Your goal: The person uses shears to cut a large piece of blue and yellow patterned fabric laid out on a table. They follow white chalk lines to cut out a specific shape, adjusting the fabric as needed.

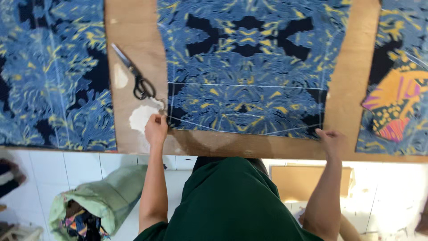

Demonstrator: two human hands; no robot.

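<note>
left hand (155,128): fingers pinch lower-left corner of blue patterned fabric (247,67) | right hand (330,139): fingers closed on lower-right corner | scissors (133,73) upper left on wooden table (133,27)

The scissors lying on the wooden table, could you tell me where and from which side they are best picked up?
Take the scissors by the black handle loops, which point toward the person, close above the left hand. The closed blades angle away to the upper left, so coming from the near edge of the wooden table probably meets the loops first and keeps fingers off the tips. The blue patterned fabric lies just right of them.
</note>
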